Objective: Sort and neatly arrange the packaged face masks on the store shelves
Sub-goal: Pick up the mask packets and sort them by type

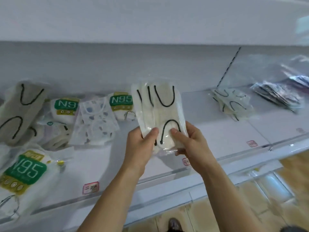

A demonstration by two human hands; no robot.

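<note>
Both hands, left [141,141] and right [192,141], gripping cream mask packets [158,111] above white shelf [217,131]

We've got both bare forearms stretched forward, left hand [140,141] and right hand [192,139] raised side by side, thumbs pinching on top.
</note>
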